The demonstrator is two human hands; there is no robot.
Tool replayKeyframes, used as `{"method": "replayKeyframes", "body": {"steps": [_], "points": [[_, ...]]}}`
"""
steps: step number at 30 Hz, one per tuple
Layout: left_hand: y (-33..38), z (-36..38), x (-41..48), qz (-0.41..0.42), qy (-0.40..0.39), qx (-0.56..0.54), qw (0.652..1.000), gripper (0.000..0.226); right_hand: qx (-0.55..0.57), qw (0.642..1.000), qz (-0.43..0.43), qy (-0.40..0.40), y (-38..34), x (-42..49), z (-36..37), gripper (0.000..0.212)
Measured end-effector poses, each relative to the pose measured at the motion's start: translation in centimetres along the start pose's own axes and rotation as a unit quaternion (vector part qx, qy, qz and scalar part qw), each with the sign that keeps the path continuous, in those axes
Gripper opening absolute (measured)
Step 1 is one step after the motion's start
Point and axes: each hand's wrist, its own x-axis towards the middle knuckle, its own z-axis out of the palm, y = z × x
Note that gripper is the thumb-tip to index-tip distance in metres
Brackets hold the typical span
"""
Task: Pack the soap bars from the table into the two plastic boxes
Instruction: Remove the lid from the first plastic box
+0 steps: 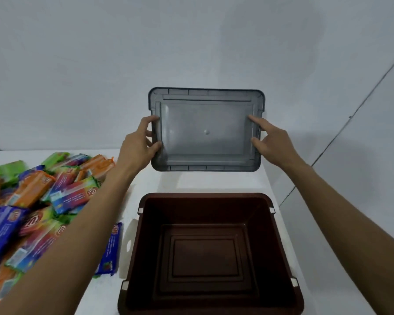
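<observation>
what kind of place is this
Likely a plain indoor packing station, not a lived-in room: white table against a bare wall, a heap of wrapped soap bars, an empty brown box.

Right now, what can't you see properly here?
Head view:
- soap bars: count unknown; the left edge and a forearm hide some; wrapper print blurred.
- brown box: near rim cut by bottom edge.
- grey plastic piece: lid or shallow box, unclear; left hand and right hand cover its sides.

The brown box [210, 210] lay open from above, the grey lid [206, 137] hanging beyond it. The soap pile [43, 196] crowded the desk [134, 189] leftward, leaving a narrow bare strip.
</observation>
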Motion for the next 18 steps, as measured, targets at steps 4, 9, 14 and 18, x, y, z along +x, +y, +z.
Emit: {"method": "replayKeyframes", "body": {"steps": [4, 9, 14, 18], "points": [[-0.8, 2.3, 2.3, -0.003, -0.016, 0.084, 0.996, 0.063, -0.010, 0.999, 0.019, -0.033, 1.6, 2.3, 2.2, 0.063], [-2.0, 4.5, 4.5, -0.025, -0.055, 0.097, 0.994, 0.069, 0.006, 0.997, 0.052, -0.056, 3.1, 4.1, 4.5, 0.067], [-3.0, 6.0, 5.9, -0.023, -0.081, 0.060, 0.995, 0.077, 0.021, 0.996, 0.062, -0.059, 4.4, 4.9, 6.3, 0.071], [-3.4, 6.9, 6.5, -0.022, -0.096, 0.038, 0.994, 0.084, 0.048, 0.994, 0.081, -0.061, 5.2, 5.0, 6.9, 0.072]]}}
